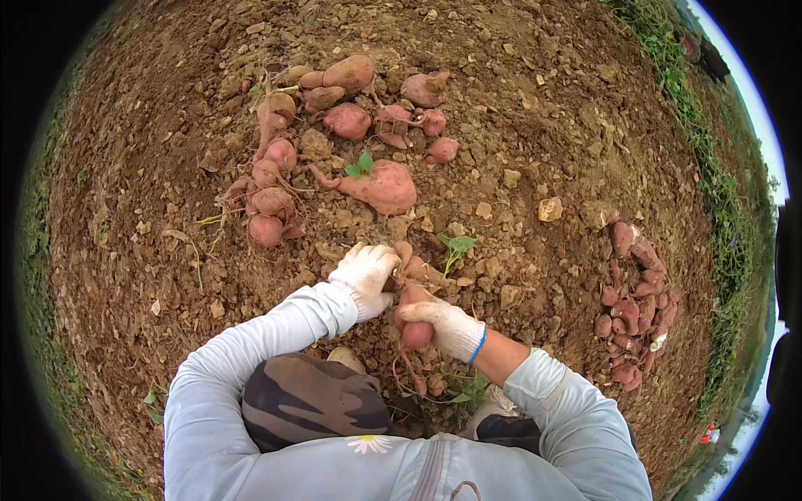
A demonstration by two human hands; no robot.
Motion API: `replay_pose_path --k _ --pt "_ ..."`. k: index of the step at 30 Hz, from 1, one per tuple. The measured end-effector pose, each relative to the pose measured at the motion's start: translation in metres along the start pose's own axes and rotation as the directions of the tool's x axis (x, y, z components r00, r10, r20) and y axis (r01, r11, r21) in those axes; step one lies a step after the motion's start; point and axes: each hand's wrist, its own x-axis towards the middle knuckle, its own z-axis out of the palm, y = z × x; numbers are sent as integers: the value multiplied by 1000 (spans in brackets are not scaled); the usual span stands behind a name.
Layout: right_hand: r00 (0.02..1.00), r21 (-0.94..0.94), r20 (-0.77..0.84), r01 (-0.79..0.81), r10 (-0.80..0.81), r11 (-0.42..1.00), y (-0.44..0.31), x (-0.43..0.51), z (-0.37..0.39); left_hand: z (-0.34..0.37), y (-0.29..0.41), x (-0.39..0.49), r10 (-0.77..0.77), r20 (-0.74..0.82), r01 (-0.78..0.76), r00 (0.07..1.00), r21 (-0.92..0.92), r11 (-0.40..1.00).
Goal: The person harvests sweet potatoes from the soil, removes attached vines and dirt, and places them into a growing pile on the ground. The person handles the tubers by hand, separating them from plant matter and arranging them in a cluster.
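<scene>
Both my hands wear off-white knit gloves and meet at a cluster of red-skinned sweet potatoes (416, 334) joined by roots, low in front of me. My left hand (368, 275) grips the upper left part of the cluster, its fingertips partly hidden. My right hand (443, 322) is closed around the cluster's lower part, thumb across the top. A large sweet potato (383, 188) with a green leaf on it lies just beyond my hands. Further up and to the left, more sweet potatoes (348, 121) lie on the soil, several still joined by stringy roots.
A pile of sweet potatoes (633, 313) lies at the right. Stones, such as a pale one (550, 209), and clods cover the brown soil. A small leafy sprout (457, 245) stands near my right hand. Green vines (720, 219) edge the field at the far right.
</scene>
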Motion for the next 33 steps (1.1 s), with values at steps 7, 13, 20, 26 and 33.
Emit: replay_pose_path --k 7,13,20,26,33 --pt "933 -921 257 156 254 358 -20 -33 18 27 -12 14 399 -99 -361 912 269 893" --pt "970 -937 -242 -232 8 -263 -84 -136 -53 25 -25 23 112 3 -108 994 286 952" --pt "328 -415 -691 -909 -644 -18 -145 -315 -252 37 -28 29 108 -240 -45 965 257 965" --pt "407 -674 -711 -626 -573 392 -124 -301 -304 38 -46 25 172 -196 -134 965 193 972" --pt "330 -425 -854 -888 -403 172 -99 -326 -343 -19 -4 35 237 -9 -237 972 -60 970"
